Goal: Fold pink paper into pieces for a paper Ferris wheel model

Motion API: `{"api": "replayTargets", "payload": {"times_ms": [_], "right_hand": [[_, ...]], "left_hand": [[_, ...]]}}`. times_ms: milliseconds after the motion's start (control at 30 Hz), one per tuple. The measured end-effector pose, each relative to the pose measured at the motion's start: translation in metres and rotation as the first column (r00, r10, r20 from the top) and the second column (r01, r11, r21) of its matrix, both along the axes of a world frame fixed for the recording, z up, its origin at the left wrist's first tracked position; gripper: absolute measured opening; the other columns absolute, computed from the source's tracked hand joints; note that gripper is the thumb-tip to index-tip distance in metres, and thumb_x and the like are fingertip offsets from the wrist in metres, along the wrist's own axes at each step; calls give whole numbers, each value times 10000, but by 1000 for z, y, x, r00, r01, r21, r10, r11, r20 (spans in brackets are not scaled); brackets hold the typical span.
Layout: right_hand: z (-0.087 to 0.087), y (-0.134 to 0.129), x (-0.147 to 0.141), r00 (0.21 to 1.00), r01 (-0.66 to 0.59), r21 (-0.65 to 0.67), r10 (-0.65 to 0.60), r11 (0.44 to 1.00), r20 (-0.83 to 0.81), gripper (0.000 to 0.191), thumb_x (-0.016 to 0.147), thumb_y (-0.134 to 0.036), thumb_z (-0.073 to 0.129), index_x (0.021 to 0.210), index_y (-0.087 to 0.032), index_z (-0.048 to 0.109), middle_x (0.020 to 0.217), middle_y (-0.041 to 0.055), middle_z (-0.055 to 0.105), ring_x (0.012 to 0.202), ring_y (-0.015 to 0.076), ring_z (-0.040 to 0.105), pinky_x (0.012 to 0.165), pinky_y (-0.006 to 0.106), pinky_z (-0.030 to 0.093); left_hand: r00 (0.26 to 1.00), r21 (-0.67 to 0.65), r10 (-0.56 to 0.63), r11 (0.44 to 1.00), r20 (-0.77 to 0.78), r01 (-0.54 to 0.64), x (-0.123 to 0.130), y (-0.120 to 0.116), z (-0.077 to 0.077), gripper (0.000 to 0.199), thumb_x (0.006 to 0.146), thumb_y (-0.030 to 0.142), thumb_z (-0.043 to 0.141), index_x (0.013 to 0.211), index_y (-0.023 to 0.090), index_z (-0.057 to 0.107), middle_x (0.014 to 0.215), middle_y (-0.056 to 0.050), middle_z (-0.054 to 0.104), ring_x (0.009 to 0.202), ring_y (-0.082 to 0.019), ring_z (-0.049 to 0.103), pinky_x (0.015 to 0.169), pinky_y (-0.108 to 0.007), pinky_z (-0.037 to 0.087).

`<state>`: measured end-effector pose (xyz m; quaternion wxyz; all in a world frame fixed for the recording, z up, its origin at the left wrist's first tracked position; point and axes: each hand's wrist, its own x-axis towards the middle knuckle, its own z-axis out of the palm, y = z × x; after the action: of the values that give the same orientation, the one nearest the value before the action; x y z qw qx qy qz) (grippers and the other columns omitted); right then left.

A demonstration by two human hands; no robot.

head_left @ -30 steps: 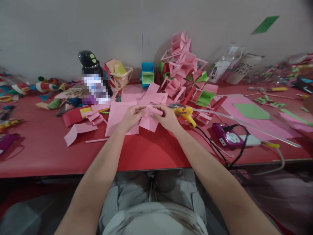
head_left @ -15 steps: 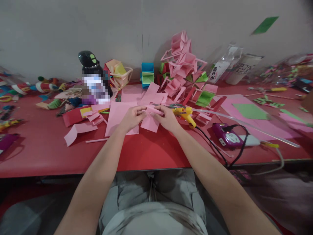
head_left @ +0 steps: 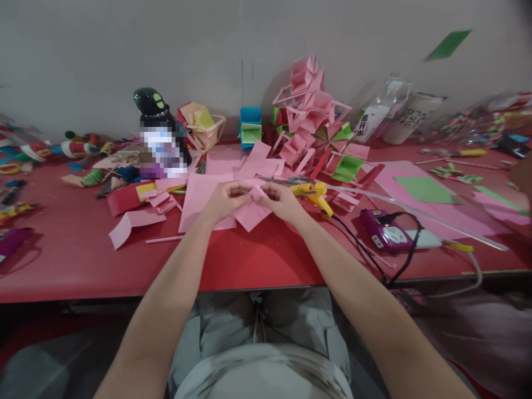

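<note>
Before your wrists, the red table [head_left: 249, 260] lies bare to its near edge; the yellow glue gun [head_left: 312, 193] sits just beside your right fingertips. Your left hand [head_left: 228, 200] and right hand [head_left: 280, 200] pinch the pink paper [head_left: 250, 213], which hangs between and below the fingers.

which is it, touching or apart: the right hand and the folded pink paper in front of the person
Touching. The head view shows the right hand with its thumb lying against the folded pink paper, near the upper edge.
</note>
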<state>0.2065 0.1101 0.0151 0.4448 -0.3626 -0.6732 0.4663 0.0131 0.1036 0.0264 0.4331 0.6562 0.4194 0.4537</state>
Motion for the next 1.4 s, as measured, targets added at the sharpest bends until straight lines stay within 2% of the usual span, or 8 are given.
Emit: {"api": "replayTargets", "payload": {"times_ms": [100,300,433,600,833,1033,1200,1400], "right_hand": [[0,-1,-1,1000,-1,-6,1,1000,2,356,720,-496,793,803,-197,620,784,19,655,696,155,585,673,313,476],[-1,-1,-1,998,40,6,-40,999,-52,336,746,-465,779,856,-212,588,780,11,636,686,145,576,651,302,467],[0,0,0,998,7,34,-5,999,-61,287,765,-421,758,847,-208,584,783,6,622,702,140,571,679,303,476],[6,-2,4,994,-80,97,87,992,-65,226,806,-366,728,894,-211,589,862,13,625,763,139,573,720,300,480],[12,-3,13,977,-156,34,150,987,149,196,793,-343,715,824,-185,603,840,21,622,759,146,566,732,309,459],[21,-7,16,885,-258,-85,271,962,379,282,828,-442,673,826,-168,605,764,5,591,694,135,515,654,282,401],[27,-12,13,807,-288,-87,290,954,515,325,906,-464,571,737,-194,507,680,-29,477,624,116,417,594,267,344],[26,-13,10,770,-300,-82,292,950,568,322,942,-435,522,727,-205,456,676,-36,430,618,115,394,586,267,325]], "left_hand": [[997,29,-70,997,-20,71,1,-2,3,183,772,251,723,928,164,761,983,-81,771,933,-212,708,904,-365,553],[999,45,-33,998,-38,35,1,-4,5,229,767,317,761,940,167,749,970,-86,773,917,-214,715,876,-356,564],[998,20,0,1000,-58,1,-2,-4,6,282,738,310,792,955,153,702,896,-74,755,854,-197,718,833,-347,569],[998,-23,-30,999,-63,28,-7,-5,10,296,721,303,799,942,153,671,894,-66,746,868,-199,718,804,-329,559],[986,-145,-131,983,-100,116,-11,-9,19,329,697,239,755,1003,164,658,841,-50,732,838,-188,699,728,-292,516],[960,-316,-238,931,-149,182,-13,-12,23,335,702,201,715,1030,182,646,837,-35,726,730,-144,642,639,-251,423],[926,-364,-345,891,-156,271,-18,-10,21,322,724,216,730,1032,192,639,831,-19,719,709,-127,606,639,-241,381],[926,-391,-354,877,-132,279,-20,-12,23,319,729,215,731,1031,199,632,804,0,702,641,-104,554,614,-235,346]]}}
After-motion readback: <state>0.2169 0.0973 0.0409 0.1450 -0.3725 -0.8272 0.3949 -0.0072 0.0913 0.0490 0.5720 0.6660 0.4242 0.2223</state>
